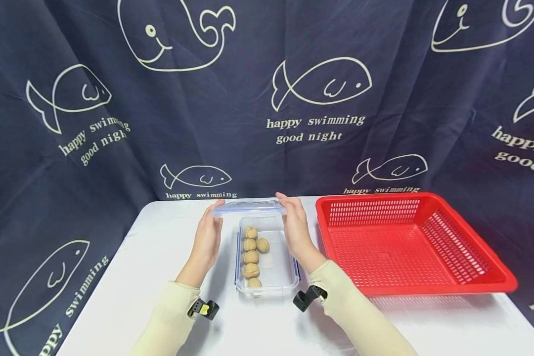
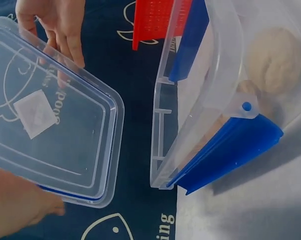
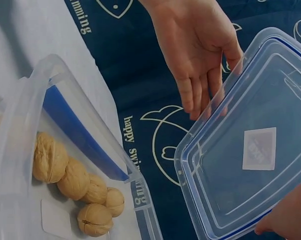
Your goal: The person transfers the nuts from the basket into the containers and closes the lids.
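A clear plastic lid (image 1: 249,207) is held up level by its two ends, above the far end of a clear plastic box (image 1: 267,289). My left hand (image 1: 208,237) grips the lid's left edge, thumb and fingers at the rim; my right hand (image 1: 297,230) grips the right edge. In the right wrist view, a square label shows on the lid (image 3: 230,150). Inside the uncovered box, several walnuts (image 1: 251,257) form a row along the left wall, with one walnut (image 1: 262,244) beside the row. A blue side latch (image 2: 230,155) hangs outward.
To the right of the box stands a large red perforated basket (image 1: 369,252), close to my right forearm. Both stand on a white-covered table (image 1: 151,247). A dark blue curtain (image 1: 240,109) with fish drawings hangs behind the table.
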Motion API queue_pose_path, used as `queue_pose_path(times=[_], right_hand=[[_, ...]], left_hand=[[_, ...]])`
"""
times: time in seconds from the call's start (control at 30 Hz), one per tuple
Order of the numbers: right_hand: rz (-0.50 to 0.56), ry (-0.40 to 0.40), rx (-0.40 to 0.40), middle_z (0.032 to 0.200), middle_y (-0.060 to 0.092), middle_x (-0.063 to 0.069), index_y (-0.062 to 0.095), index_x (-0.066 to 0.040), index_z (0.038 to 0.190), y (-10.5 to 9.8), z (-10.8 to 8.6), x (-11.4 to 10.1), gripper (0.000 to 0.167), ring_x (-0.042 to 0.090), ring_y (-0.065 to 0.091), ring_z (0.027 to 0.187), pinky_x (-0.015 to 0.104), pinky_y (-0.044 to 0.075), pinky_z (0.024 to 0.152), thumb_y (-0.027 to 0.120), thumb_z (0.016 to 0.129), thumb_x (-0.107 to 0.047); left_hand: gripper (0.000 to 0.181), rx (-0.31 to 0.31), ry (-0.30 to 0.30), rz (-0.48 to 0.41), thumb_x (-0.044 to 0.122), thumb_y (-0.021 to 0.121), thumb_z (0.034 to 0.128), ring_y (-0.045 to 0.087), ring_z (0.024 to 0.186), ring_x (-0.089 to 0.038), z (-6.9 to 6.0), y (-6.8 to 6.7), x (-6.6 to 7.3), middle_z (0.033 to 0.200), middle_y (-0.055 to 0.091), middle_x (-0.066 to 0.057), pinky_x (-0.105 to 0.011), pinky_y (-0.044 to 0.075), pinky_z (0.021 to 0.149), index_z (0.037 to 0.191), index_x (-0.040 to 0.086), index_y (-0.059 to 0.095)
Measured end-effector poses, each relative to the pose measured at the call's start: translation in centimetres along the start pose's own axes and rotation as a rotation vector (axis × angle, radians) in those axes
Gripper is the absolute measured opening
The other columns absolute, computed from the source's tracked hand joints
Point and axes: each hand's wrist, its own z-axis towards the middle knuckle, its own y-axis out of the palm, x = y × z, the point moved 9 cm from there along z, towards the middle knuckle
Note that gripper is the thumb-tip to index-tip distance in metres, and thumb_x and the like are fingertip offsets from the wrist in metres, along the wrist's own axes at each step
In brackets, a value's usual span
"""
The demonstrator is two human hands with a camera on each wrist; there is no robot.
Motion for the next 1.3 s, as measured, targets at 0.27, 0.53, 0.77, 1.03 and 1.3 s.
queue_pose_path(times=[0.27, 0.53, 0.77, 1.03, 1.3], right_hand=[[-0.136, 0.059, -0.068, 0.145, 0.040, 0.024, 0.044, 0.010, 0.134, -0.4, -0.9, 0.5, 0.042, 0.033, 0.036, 0.134, 0.044, 0.031, 0.113, 0.035, 0.097, -0.006], [-0.355, 0.152, -0.161, 0.153, 0.027, 0.024, 0.029, 0.012, 0.144, -1.1, -2.0, 1.2, 0.049, 0.035, 0.018, 0.144, 0.046, 0.015, 0.119, 0.034, 0.102, -0.012], [-0.416, 0.242, -0.193, 0.156, 0.020, 0.022, 0.023, 0.007, 0.148, -2.4, -2.9, 2.6, 0.052, 0.036, 0.012, 0.145, 0.049, 0.010, 0.119, 0.034, 0.099, -0.007], [-0.673, 0.189, -0.223, 0.157, 0.015, 0.023, 0.018, 0.005, 0.150, -3.4, -4.1, 4.7, 0.056, 0.039, 0.011, 0.144, 0.051, 0.009, 0.119, 0.040, 0.102, -0.015], [-0.738, 0.080, -0.223, 0.155, 0.015, 0.028, 0.018, 0.010, 0.148, -3.7, -4.6, 5.7, 0.055, 0.042, 0.011, 0.143, 0.052, 0.010, 0.118, 0.041, 0.101, -0.007]], left_hand=[[0.056, -0.133, -0.084, 0.036, 0.026, 0.022, 0.1062, 0.007, 0.147, -0.029, -0.6, 0.3, -1.2, 0.158, 0.009, -0.023, -0.038, 0.004, 0.121, 0.148, -0.010, 0.012], [0.053, -0.167, -0.125, 0.035, 0.010, 0.023, 0.0999, 0.011, 0.147, -0.029, -1.4, -0.2, -2.8, 0.159, 0.009, -0.020, -0.036, 0.012, 0.120, 0.150, -0.007, 0.014], [0.062, -0.256, -0.091, 0.141, -0.003, 0.025, 0.0893, 0.008, 0.147, -0.028, -1.9, 0.2, -4.2, 0.160, 0.006, -0.018, -0.036, 0.009, 0.120, 0.150, -0.008, 0.010], [0.057, -0.250, -0.083, 0.471, 0.006, 0.041, 0.0978, 0.014, 0.146, -0.030, -2.4, -0.4, -6.1, 0.159, 0.013, -0.016, -0.041, 0.013, 0.119, 0.150, -0.003, 0.020], [0.066, -0.298, -0.084, 0.548, -0.003, 0.048, 0.0915, 0.010, 0.146, -0.032, -2.9, -0.2, -7.6, 0.159, 0.009, -0.020, -0.039, 0.013, 0.118, 0.150, -0.006, 0.017]])
